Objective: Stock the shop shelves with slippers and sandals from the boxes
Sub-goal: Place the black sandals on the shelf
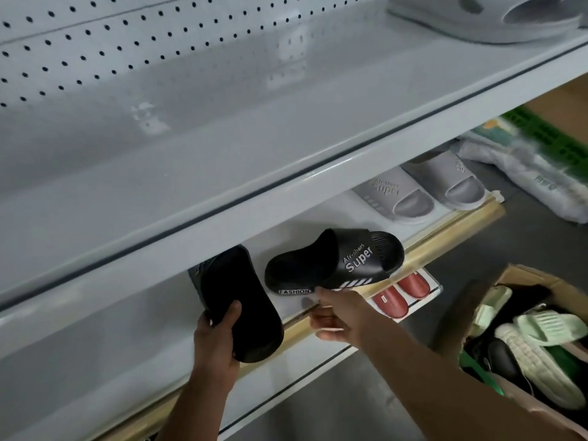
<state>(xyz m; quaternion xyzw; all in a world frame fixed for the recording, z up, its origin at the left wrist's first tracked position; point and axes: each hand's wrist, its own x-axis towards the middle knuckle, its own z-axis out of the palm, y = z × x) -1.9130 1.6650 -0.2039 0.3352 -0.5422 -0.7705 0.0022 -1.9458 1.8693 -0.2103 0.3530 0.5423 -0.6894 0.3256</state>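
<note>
My left hand (216,335) grips a black slipper (241,303) by its heel, sole towards me, its toe end tucked under the upper shelf. My right hand (334,313) pinches the side of a second black slipper (337,259) marked "Super", held tilted just above the middle shelf (445,230) near its wooden front edge. Two grey slippers (423,189) stand further right on that shelf. An open cardboard box (521,281) at lower right holds pale green and black slippers.
The wide grey upper shelf (222,173) juts out above the hands, with a grey slipper (496,17) at its far right. Red slippers (401,294) lie on the lowest shelf. Wrapped packages (525,173) and a green crate (553,135) sit on the floor beyond.
</note>
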